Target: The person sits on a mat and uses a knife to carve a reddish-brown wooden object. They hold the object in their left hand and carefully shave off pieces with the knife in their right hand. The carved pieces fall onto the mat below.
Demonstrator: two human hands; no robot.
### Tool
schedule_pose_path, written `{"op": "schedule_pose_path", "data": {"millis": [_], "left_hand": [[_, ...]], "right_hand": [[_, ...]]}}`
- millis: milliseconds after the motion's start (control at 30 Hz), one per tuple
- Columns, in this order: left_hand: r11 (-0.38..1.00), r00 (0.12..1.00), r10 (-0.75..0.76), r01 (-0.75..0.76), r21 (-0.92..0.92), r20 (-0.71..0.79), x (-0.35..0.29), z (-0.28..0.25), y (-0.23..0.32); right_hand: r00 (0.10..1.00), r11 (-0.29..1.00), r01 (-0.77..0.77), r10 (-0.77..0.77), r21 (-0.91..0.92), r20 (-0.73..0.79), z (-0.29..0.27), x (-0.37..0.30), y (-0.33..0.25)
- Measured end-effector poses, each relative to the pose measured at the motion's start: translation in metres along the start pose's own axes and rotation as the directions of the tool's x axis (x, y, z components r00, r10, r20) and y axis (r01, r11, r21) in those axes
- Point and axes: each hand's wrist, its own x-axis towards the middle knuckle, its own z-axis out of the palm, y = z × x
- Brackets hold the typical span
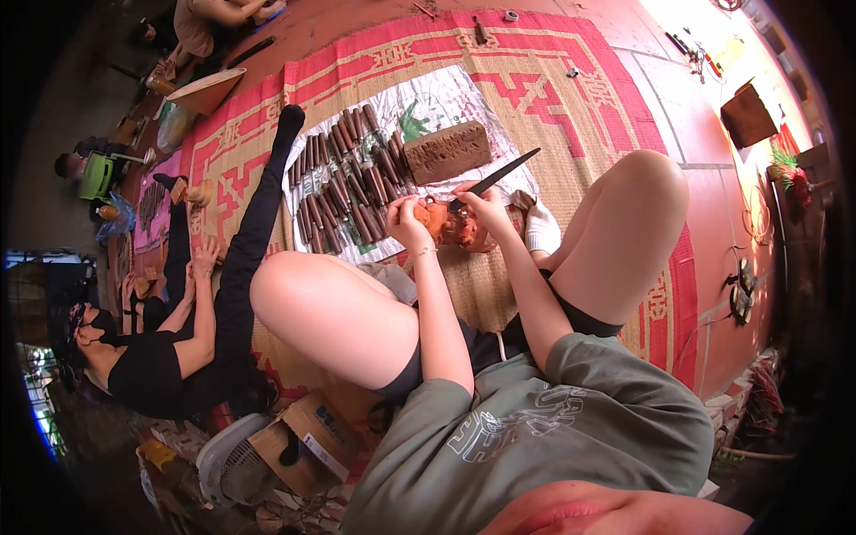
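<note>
Between my shins lies a reddish-brown carving (464,234) with a lumpy, hollowed surface; its exact subject is too small to tell. The fingers of my left hand (408,223) are curled on its left side and grip it. My right hand (484,210) is closed around a long dark file (513,168), whose blade slants up to the right while its lower end reaches the carving. Just beyond my hands a brown rectangular block (448,152) with a rough top rests on a white sheet (437,89). Left of it lie several wooden-handled carving tools (343,183) in rows.
A red and tan woven mat (571,116) spreads under everything. On my left another person (156,370) in black sits with legs stretched out. A cardboard box (308,441) and a grey fan (230,459) stand behind. Cables and a wooden box (749,116) are at the right.
</note>
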Motion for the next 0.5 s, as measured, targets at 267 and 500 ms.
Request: {"op": "schedule_pose_path", "data": {"millis": [267,500], "left_hand": [[1.0,1.0,-0.009,0.009,-0.018,0.028,0.001,0.0,-0.002],[0.998,0.998,0.055,-0.056,0.01,0.022,-0.002,0.001,-0.001]], "right_hand": [[0.998,0.991,-0.053,0.05,0.119,0.029,0.004,-0.001,0.008],[0.999,0.993,0.026,-0.023,0.112,-0.034,0.002,-0.001,0.01]]}}
